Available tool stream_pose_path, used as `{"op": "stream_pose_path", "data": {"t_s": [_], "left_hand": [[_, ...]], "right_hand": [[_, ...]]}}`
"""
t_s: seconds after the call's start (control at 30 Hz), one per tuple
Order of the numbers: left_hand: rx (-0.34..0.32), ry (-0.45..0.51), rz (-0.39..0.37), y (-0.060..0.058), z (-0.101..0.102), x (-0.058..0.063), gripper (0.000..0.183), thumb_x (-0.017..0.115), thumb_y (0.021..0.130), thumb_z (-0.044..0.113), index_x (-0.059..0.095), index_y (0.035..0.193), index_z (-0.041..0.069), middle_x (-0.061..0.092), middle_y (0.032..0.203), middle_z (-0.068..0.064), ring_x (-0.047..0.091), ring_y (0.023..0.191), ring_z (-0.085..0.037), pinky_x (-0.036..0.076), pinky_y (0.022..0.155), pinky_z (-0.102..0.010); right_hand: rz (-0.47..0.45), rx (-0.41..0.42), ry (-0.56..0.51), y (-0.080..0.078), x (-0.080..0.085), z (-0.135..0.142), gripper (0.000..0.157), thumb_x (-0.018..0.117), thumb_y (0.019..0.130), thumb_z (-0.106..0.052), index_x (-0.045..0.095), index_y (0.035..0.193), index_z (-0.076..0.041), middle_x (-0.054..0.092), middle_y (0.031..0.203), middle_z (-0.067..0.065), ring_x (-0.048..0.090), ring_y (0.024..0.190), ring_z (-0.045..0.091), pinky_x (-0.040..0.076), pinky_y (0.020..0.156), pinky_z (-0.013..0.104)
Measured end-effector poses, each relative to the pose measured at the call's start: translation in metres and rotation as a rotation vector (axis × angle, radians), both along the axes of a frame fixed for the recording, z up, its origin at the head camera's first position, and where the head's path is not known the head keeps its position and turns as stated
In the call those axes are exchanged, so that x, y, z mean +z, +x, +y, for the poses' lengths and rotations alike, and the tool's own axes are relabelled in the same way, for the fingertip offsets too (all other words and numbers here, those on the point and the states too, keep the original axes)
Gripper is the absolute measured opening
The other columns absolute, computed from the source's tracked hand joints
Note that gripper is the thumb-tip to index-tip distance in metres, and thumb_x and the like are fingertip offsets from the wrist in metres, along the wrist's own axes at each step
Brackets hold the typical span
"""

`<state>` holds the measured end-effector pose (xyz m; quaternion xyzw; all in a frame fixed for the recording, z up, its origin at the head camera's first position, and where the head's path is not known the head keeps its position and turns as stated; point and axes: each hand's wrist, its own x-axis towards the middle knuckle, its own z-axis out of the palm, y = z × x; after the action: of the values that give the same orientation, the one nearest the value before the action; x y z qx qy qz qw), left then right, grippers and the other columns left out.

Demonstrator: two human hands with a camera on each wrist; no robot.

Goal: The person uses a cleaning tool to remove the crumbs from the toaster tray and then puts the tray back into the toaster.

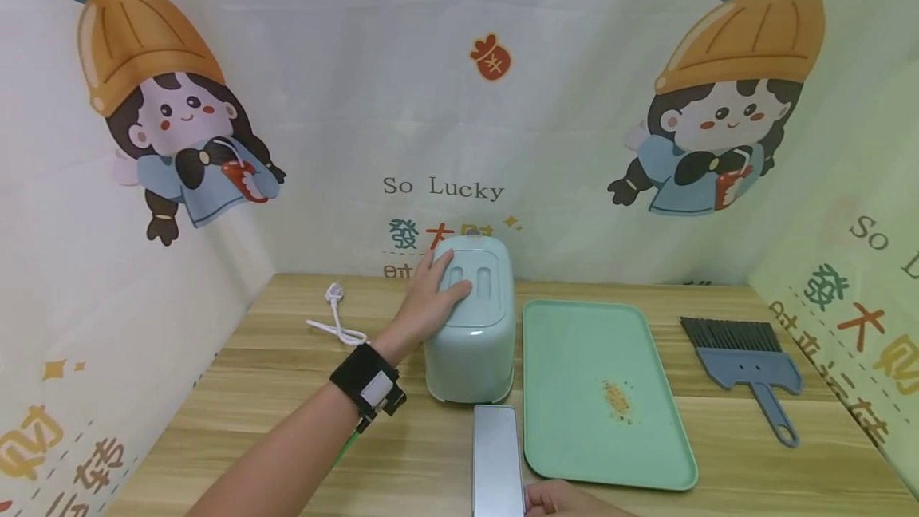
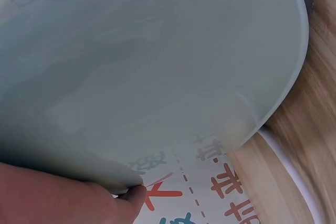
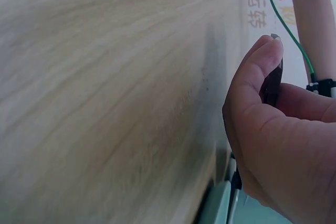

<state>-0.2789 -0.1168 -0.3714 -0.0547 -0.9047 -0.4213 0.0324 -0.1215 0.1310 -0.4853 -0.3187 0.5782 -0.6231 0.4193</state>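
A pale green toaster (image 1: 470,361) stands upright on the wooden table, two long slot shapes on its top. My left hand (image 1: 429,297) rests on the top's left side, fingers pointing to the back and thumb lying across it; its side fills much of the left wrist view, with a finger (image 2: 126,203) at the edge. In front of the toaster is a flat silver crumb tray (image 1: 497,453), its far end close to the toaster's base. At the bottom edge of the head view my right hand (image 1: 563,499) pinches the crumb tray's right side near its front end.
A green serving tray (image 1: 574,453) with a patch of brown crumbs (image 1: 616,401) lies right of the toaster. Farther right is a blue-grey hand brush (image 1: 750,369). The toaster's white cord and plug (image 1: 335,313) lie at the left. A printed cloth (image 1: 345,118) hangs behind the table.
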Motion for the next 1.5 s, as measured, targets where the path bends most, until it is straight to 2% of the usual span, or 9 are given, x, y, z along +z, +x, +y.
{"op": "stream_pose_path", "data": {"t_s": [0.2, 0.37, 0.47, 0.63, 0.77, 0.9, 1.0, 1.27, 1.5], "left_hand": [[-0.004, 0.009, 0.003, 0.000, -0.001, -0.002, 0.065, 0.051, 0.096, 0.042, 0.024, 0.151, 0.020, 0.000, 0.158, -0.007, 0.002, 0.141, -0.030, 0.011, 0.110, -0.058], [-0.003, 0.018, 0.016, 0.000, -0.002, -0.003, 0.064, 0.052, 0.096, 0.041, 0.025, 0.151, 0.020, -0.001, 0.158, -0.006, 0.002, 0.141, -0.030, 0.010, 0.110, -0.058], [-0.001, 0.008, 0.015, 0.000, -0.002, -0.003, 0.065, 0.051, 0.095, 0.042, 0.025, 0.151, 0.021, -0.001, 0.158, -0.006, 0.002, 0.141, -0.031, 0.010, 0.110, -0.059], [-0.003, 0.009, 0.015, 0.001, -0.002, -0.003, 0.065, 0.051, 0.095, 0.042, 0.024, 0.151, 0.020, -0.001, 0.158, -0.006, 0.002, 0.141, -0.031, 0.011, 0.110, -0.059], [-0.003, 0.022, 0.019, 0.001, -0.002, -0.003, 0.065, 0.052, 0.095, 0.040, 0.025, 0.151, 0.019, -0.001, 0.158, -0.006, 0.002, 0.141, -0.030, 0.011, 0.111, -0.057], [0.002, 0.015, 0.012, 0.001, -0.002, -0.002, 0.064, 0.051, 0.096, 0.040, 0.025, 0.151, 0.020, 0.000, 0.158, -0.006, 0.003, 0.141, -0.031, 0.011, 0.110, -0.058], [0.006, 0.007, 0.008, 0.000, -0.002, -0.002, 0.065, 0.051, 0.095, 0.041, 0.025, 0.151, 0.021, 0.000, 0.158, -0.006, 0.003, 0.141, -0.031, 0.011, 0.110, -0.059], [0.005, 0.024, 0.001, 0.001, -0.002, -0.001, 0.065, 0.052, 0.096, 0.040, 0.024, 0.151, 0.021, -0.001, 0.158, -0.006, 0.002, 0.141, -0.031, 0.012, 0.109, -0.060], [0.006, 0.021, 0.001, 0.001, -0.001, -0.002, 0.064, 0.051, 0.096, 0.041, 0.024, 0.151, 0.022, -0.001, 0.158, -0.005, 0.002, 0.141, -0.031, 0.011, 0.110, -0.059]], "right_hand": [[0.018, -0.017, 0.039, -0.002, -0.009, -0.021, 0.033, 0.046, 0.095, -0.008, 0.047, 0.099, 0.024, 0.058, 0.080, -0.008, 0.052, 0.069, -0.002, 0.043, 0.060, 0.010], [0.005, -0.096, 0.124, 0.000, 0.002, -0.035, 0.016, 0.047, 0.093, -0.005, 0.058, 0.093, 0.007, 0.055, 0.070, -0.008, 0.046, 0.059, -0.002, 0.039, 0.052, 0.012], [0.009, -0.131, 0.173, 0.000, 0.010, -0.042, 0.012, 0.049, 0.092, -0.004, 0.058, 0.088, 0.002, 0.048, 0.065, -0.009, 0.039, 0.054, 0.000, 0.033, 0.048, 0.013], [-0.036, -0.197, 0.221, -0.006, 0.013, -0.049, 0.011, 0.051, 0.093, -0.005, 0.059, 0.091, 0.002, 0.055, 0.071, -0.004, 0.048, 0.063, 0.005, 0.040, 0.054, 0.016], [-0.138, -0.225, 0.232, -0.012, 0.014, -0.050, 0.016, 0.047, 0.096, -0.005, 0.058, 0.103, 0.005, 0.065, 0.090, 0.007, 0.060, 0.080, 0.013, 0.051, 0.069, 0.021], [-0.227, -0.264, 0.214, -0.013, 0.015, -0.054, 0.017, 0.045, 0.096, -0.002, 0.055, 0.106, 0.007, 0.064, 0.097, 0.014, 0.063, 0.086, 0.019, 0.055, 0.075, 0.030], [-0.265, -0.298, 0.210, -0.015, 0.017, -0.058, 0.015, 0.044, 0.096, 0.000, 0.053, 0.105, 0.008, 0.063, 0.097, 0.016, 0.064, 0.084, 0.021, 0.056, 0.075, 0.030], [-0.306, -0.319, 0.179, -0.029, 0.017, -0.061, 0.019, 0.042, 0.099, -0.001, 0.049, 0.114, 0.010, 0.064, 0.101, 0.020, 0.065, 0.085, 0.024, 0.056, 0.074, 0.031], [-0.291, -0.358, 0.184, -0.034, 0.021, -0.063, 0.020, 0.041, 0.099, 0.000, 0.048, 0.115, 0.010, 0.063, 0.100, 0.020, 0.066, 0.080, 0.024, 0.056, 0.073, 0.032]]}}
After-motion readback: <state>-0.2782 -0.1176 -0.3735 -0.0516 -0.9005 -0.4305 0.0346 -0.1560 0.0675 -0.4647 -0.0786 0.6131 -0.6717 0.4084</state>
